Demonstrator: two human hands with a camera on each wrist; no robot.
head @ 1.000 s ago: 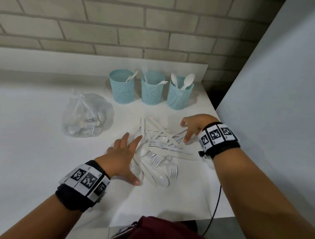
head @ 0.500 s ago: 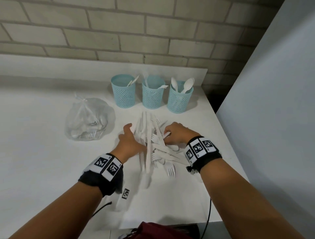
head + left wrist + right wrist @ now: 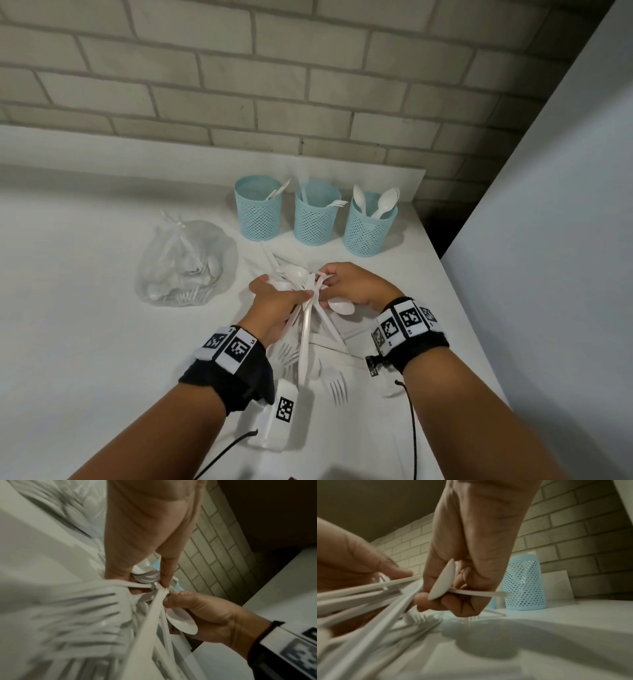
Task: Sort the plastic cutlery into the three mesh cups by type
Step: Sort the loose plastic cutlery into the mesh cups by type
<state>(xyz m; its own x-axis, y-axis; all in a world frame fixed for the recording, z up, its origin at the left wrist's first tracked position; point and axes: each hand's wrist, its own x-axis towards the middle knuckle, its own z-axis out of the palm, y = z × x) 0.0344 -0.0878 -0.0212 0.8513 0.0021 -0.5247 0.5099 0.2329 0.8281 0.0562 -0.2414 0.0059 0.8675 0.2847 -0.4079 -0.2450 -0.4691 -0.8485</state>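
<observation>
White plastic is all you have to go on, so sort by shape: your left hand [image 3: 274, 306] has its fingers curled round a mixed bundle of cutlery [image 3: 306, 329], and your right hand [image 3: 352, 286] pinches a spoon [image 3: 339, 306] at the bundle's edge. Draw that spoon out along its handle so fork tines don't snag, then carry it to the rightmost mesh cup [image 3: 370, 233], where spoons stand. Loose forks [image 3: 337, 387] lie underneath on the table [image 3: 85, 342]; a knotted plastic bag [image 3: 186, 263] sits left, clear of your path.

Both hands on the cutlery bundle [image 3: 306, 320]: left hand [image 3: 274, 308] grips it, right hand [image 3: 352, 287] holds a spoon [image 3: 339, 307]. 3 mesh cups [image 3: 317, 219] behind, tied plastic bag [image 3: 186, 263] to the left.
</observation>
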